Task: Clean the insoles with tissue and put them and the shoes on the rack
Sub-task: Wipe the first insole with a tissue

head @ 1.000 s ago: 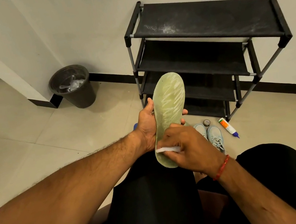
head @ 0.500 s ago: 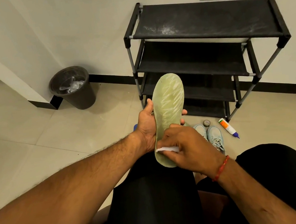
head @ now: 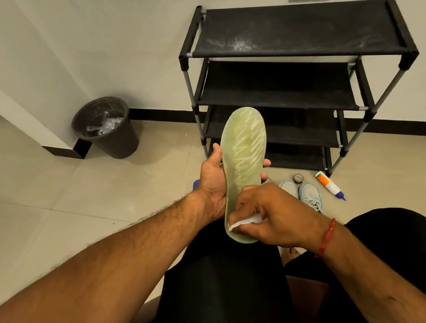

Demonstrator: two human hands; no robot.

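Tissue slid nearer heel, R hand pinching it on insole, L hand gripping insole

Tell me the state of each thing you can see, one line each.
insole: held upright
left hand: grips the insole
tissue: pressed against the insole
right hand: pinches the tissue
shoes: side by side on the floor
rack: standing, dusty on top
bin: uncovered, clear litter inside
bottle: lying on the floor, capped
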